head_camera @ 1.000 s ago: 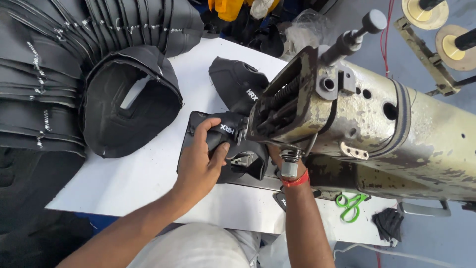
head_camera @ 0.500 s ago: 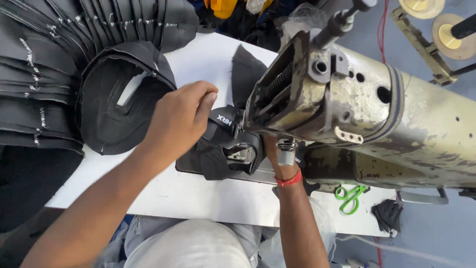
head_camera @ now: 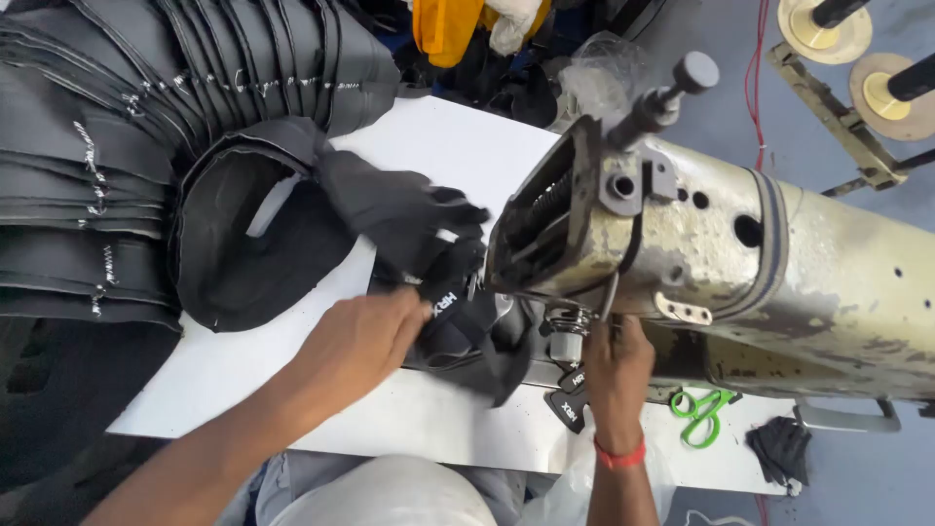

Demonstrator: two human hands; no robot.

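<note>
On the white tabletop [head_camera: 458, 146], seen from the head camera, an old cream industrial sewing machine [head_camera: 740, 263] with worn paint reached in from the right, its head hanging over the work. Under that head lay a black fabric piece [head_camera: 467, 321], bunched and partly blurred, with a small white-lettered label on it. The left hand [head_camera: 365, 341] lay flat on the near edge of this piece, fingers curled against the fabric and pressing it down just beside the needle area. The right hand [head_camera: 616, 365], a red band at its wrist, sat below the machine head with its fingers closed around something at the presser foot; whether it gripped fabric or a machine part could not be told. The two hands were apart, one on either side of the needle. To the left, an open black cap-shaped shell [head_camera: 243, 244] touched the fabric piece's far end, and behind it stood a curved stack of black sewn pieces [head_camera: 107, 166]. Green-handled scissors [head_camera: 699, 414] lay on the tabletop near the right hand, under the machine arm.
</note>
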